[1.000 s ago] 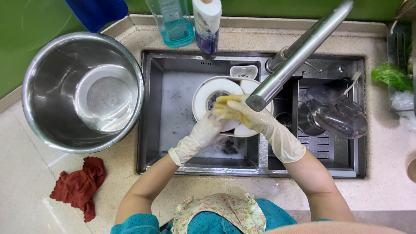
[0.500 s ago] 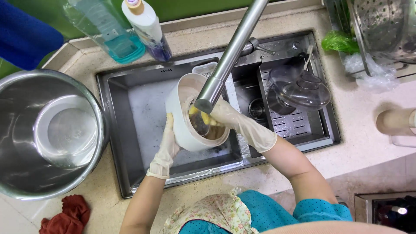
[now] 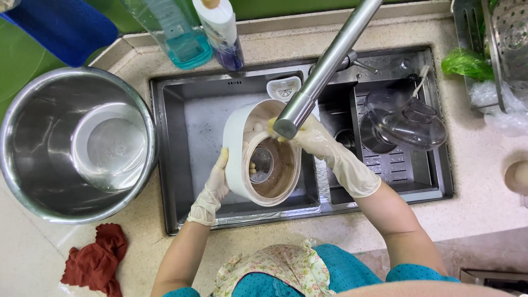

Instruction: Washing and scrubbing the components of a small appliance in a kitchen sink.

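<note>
Gloved hands (image 3: 212,190) gripping white pot (image 3: 263,151), white bottle (image 3: 220,30) behind sink (image 3: 170,165)

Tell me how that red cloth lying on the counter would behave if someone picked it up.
The red cloth lies crumpled in soft folds on the counter, so it would probably hang limp rather than hold its shape. It looks thin, so likely light for its size. It should neither roll nor break; whether it is damp cannot be told.

We reach both forearms forward, hands gloved (pale, thin gloves to the wrists). Our left hand (image 3: 212,190) curls its fingers in a steady grip, while our right hand (image 3: 316,140) bends inward, fingers flexed.
</note>
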